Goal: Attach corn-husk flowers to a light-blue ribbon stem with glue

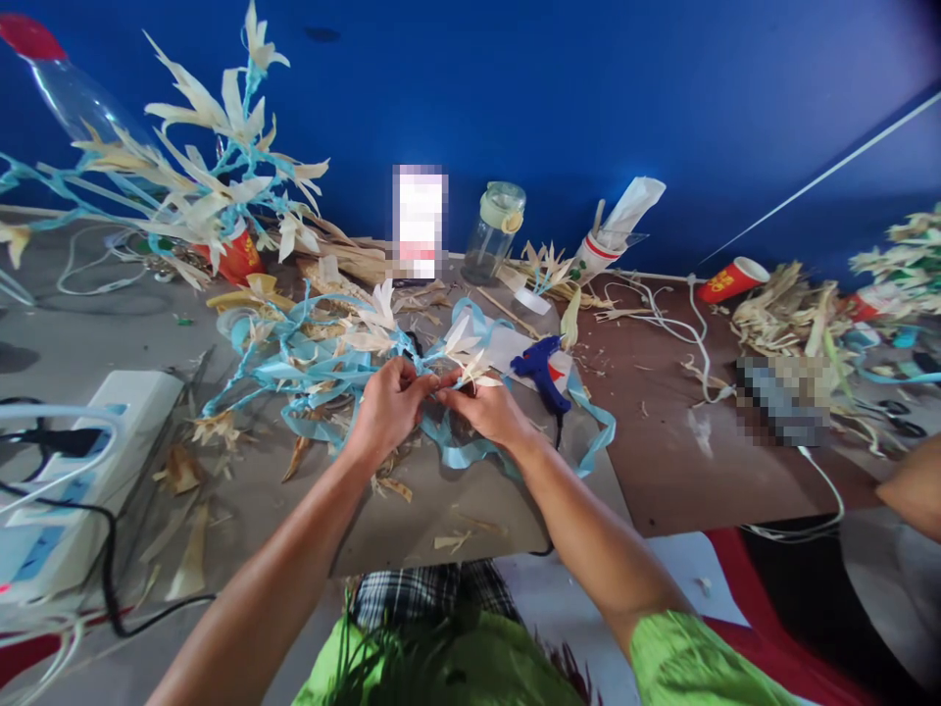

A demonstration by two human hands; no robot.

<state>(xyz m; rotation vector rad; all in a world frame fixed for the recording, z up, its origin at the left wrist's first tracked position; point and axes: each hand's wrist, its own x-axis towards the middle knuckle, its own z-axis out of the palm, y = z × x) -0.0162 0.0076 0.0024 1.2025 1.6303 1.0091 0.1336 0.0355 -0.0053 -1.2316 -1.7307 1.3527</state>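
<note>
My left hand (391, 404) pinches a blue-wrapped stem just below pale husk petals, near the middle of the table. Close against it, my right hand (488, 404) is closed on the same flower branch (420, 359), fingertips almost meeting the left ones. Cream husk flowers (380, 306) stick up behind the fingers. Light blue ribbon (460, 455) loops beneath both hands and trails off to the right. To the left lies a tangle of blue-wrapped branches (294, 358). A blue glue gun (542, 371) rests right of my right hand, on white paper.
A white power strip (122, 441) with cords occupies the left. Behind stand a red cup (239, 257) of husk flowers, a lidded glass jar (494, 235) and a lit, blurred screen (420, 221). Husk scraps (192, 549) litter the table. Another person's arm (912, 488) shows at right.
</note>
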